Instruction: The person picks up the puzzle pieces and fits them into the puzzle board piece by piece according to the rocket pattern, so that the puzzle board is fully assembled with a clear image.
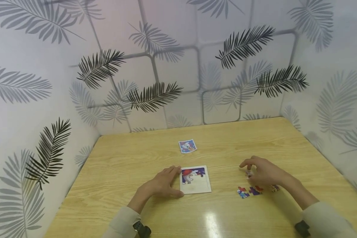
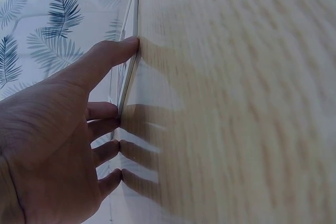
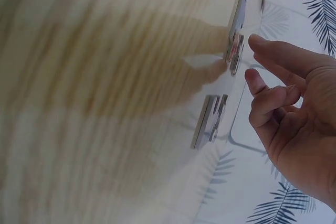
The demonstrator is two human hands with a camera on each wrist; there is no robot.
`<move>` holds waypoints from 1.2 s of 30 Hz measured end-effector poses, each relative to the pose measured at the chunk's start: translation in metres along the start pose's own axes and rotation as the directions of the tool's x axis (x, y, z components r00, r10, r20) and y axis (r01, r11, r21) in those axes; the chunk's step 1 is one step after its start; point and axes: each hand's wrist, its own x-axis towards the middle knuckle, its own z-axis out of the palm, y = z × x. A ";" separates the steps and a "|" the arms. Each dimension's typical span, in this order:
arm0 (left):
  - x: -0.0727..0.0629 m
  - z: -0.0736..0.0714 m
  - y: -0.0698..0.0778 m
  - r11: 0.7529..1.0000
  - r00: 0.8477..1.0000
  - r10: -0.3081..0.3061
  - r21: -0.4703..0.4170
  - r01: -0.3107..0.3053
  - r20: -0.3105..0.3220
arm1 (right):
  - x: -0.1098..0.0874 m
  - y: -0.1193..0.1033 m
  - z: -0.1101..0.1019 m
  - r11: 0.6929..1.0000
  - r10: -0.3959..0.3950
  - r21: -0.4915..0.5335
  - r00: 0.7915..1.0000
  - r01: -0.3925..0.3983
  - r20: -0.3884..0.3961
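Currently, head view: left hand (image 1: 166, 183) touches puzzle board (image 1: 195, 188) at its left side, fingers relaxed; right hand (image 1: 263, 172) hovers over puzzle pieces (image 1: 243, 192), one showing between thumb and fingers; left wrist: thumb tip against board edge; right wrist: fingers loosely bent, parted, tips just off pieces.

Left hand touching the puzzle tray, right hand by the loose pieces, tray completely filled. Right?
One slip: the puzzle tray isn't completely filled; the head view shows its lower part bare. The left hand touching it and the right hand by the loose pieces both stand.
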 end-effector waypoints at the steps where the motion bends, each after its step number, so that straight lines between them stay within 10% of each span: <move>1: 0.000 0.000 0.000 1.000 1.000 -0.002 0.001 0.002 0.000 | -0.001 0.001 -0.001 1.000 0.000 0.002 1.000 0.000 0.001; 10: -0.001 -0.001 0.000 1.000 1.000 -0.011 -0.001 0.011 0.002 | -0.005 0.009 -0.010 0.993 -0.031 0.116 0.999 0.028 0.024; 36: -0.001 0.001 -0.002 1.000 1.000 0.016 -0.007 -0.016 -0.010 | 0.006 0.011 -0.005 0.997 -0.074 0.006 0.996 0.074 -0.053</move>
